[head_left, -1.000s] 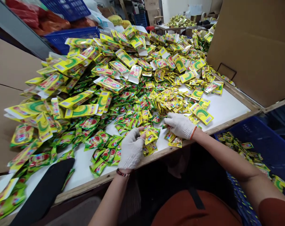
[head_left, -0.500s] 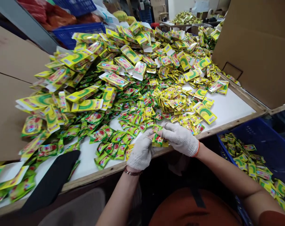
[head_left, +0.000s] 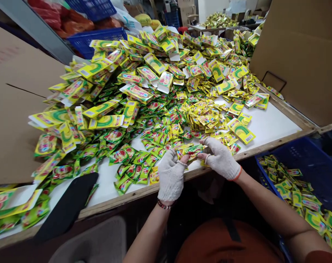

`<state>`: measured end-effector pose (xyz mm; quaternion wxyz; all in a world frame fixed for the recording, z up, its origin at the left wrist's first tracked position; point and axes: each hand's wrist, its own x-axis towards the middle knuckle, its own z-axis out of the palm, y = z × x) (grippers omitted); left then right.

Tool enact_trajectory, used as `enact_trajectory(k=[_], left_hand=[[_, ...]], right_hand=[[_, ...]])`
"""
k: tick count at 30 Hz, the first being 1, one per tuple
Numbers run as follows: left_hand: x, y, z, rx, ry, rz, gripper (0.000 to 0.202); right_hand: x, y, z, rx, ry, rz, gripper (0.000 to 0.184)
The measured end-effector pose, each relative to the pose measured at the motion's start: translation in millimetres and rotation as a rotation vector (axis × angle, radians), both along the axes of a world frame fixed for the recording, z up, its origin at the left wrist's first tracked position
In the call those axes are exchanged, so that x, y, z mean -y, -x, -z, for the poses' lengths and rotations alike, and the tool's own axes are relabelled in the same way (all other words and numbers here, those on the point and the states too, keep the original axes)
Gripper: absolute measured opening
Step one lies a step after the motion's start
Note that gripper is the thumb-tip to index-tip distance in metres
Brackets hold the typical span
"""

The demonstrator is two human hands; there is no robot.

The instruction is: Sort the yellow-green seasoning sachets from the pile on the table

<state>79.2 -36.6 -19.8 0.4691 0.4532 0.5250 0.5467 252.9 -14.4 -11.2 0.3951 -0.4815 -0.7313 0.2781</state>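
Two hands: the left hand [head_left: 171, 177] and the right hand [head_left: 223, 159] are covered by white gloves, with thumb tips left bare; both are held near each other over the front of the counter [head_left: 278, 122]
Grip: the left end of the held sachets [head_left: 195, 150] is pinched by the left hand, the right end by the right; both grasps are narrow
Held sachets: green and yellow are shown, just above the counter; their exact number cannot be told
Loose sachets: green sachets [head_left: 140, 171] are spread beside the left hand; yellow sachets [head_left: 206, 115] are heaped beyond the right
Cartons [head_left: 154, 64]: piled behind the sachets; some flaps are left open
Blue crate [head_left: 314, 164]: set lower, at the right; partly filled with sachets
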Motion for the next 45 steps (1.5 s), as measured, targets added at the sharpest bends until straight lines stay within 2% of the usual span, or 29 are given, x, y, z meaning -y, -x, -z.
enact_trajectory(k=[2,3,6,8,10,12,15,17,20,23,27,29,31,33,34,36,39,42,43,45], left_hand=[[-0.2,-1.5,0.3,-0.027,-0.016,-0.01,0.041],[-0.4,-3.0,0.3,-0.043,-0.025,-0.018,0.039],[-0.4,-9.7,-0.8,-0.046,-0.032,-0.032,0.03],[0.2,-14.0,-2.4,-0.002,-0.027,0.004,0.03],[0.8,-16.3,-4.4,0.05,-0.019,0.055,0.035],[1.0,-15.9,-6.6,0.067,-0.012,0.077,0.038],[0.3,-13.8,-10.3,0.014,0.0,0.09,0.036],[-0.5,-14.6,-12.8,-0.058,-0.019,0.108,0.035],[-2.4,-21.3,-15.6,-0.139,-0.058,0.144,0.035],[-4.5,-28.2,-17.3,-0.169,-0.075,0.161,0.042],[-7.0,-26.6,-17.5,-0.179,-0.053,0.169,0.047],[-7.4,-23.8,-17.0,-0.164,-0.008,0.184,0.045],[-7.5,-23.3,-17.3,-0.178,0.019,0.195,0.043],[-8.3,-26.4,-19.0,-0.193,0.012,0.215,0.04],[-9.4,-29.2,-20.4,-0.186,0.006,0.233,0.039],[-12.8,-36.8,-24.2,-0.113,0.003,0.273,0.039],[-18.7,-48.6,-31.0,0.105,-0.017,0.39,0.055],[-19.0,-54.5,-35.4,0.226,-0.038,0.584,0.07],[-17.6,-54.3,-35.6,0.234,-0.03,0.624,0.069],[-14.2,-50.5,-34.2,0.237,-0.019,0.599,0.065]], right_hand=[[0.2,-1.3,-3.6,-0.015,0.138,-0.01,0.016],[0.9,-1.0,-5.4,-0.021,0.172,-0.02,0.016],[3.6,2.0,-9.4,-0.093,0.176,-0.001,0.017],[4.3,3.8,-10.2,-0.171,0.229,-0.034,0.016],[3.3,4.3,-9.6,-0.238,0.349,-0.105,0.017],[1.5,3.8,-7.9,-0.244,0.403,-0.112,0.018],[0.5,3.7,-5.3,-0.239,0.31,-0.029,0.023],[1.9,4.1,-5.0,-0.236,0.265,-0.042,0.028],[3.5,-1.5,-7.6,-0.179,0.189,-0.044,0.018],[-1.1,-28.7,-13.0,-0.113,0.081,0.066,0.011],[-19.7,-99.1,-15.8,0.091,0.033,0.301,0.015],[-28.8,-133.2,-12.0,0.263,0.072,0.351,0.008],[-33.3,-155.7,-7.1,0.347,0.197,0.345,0.007],[-31.8,-163.5,-4.6,0.29,0.25,0.346,0.009],[-29.1,-162.2,-5.1,0.196,0.247,0.341,0.013],[-20.8,-150.8,-9.4,-0.089,0.247,0.269,0.024],[-5.6,-118.5,-17.9,-0.516,0.362,-0.023,0.045],[6.0,-81.5,-18.1,-0.621,0.538,-0.348,0.05],[8.2,-71.1,-16.2,-0.65,0.551,-0.401,0.05],[10.6,-56.3,-11.8,-0.684,0.531,-0.433,0.05]])
